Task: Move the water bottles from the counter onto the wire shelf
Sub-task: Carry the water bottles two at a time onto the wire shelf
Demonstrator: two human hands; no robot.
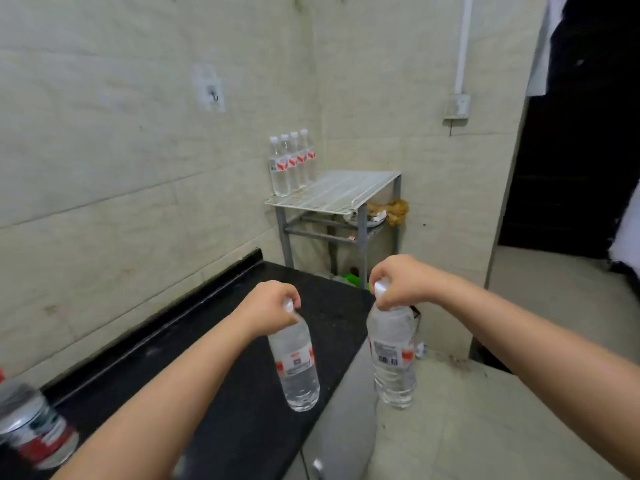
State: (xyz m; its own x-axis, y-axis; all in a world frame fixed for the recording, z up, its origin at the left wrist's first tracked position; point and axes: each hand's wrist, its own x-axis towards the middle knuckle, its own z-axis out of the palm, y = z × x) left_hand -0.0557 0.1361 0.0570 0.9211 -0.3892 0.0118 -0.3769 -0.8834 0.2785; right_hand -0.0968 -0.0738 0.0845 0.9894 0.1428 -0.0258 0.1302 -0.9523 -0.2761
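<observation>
My left hand grips the neck of a clear water bottle with a red and white label, which hangs above the black counter. My right hand grips a second water bottle by its white cap, hanging past the counter's right edge over the floor. Ahead in the corner stands the white wire shelf on a grey metal frame. Several matching bottles stand upright in a row along its left side by the wall.
Blurred bottles lie at the counter's near left. A plate and crumpled brown paper sit under the wire shelf. A tiled wall runs along the left, and a dark doorway opens at the right. White cabinet fronts lie below the counter.
</observation>
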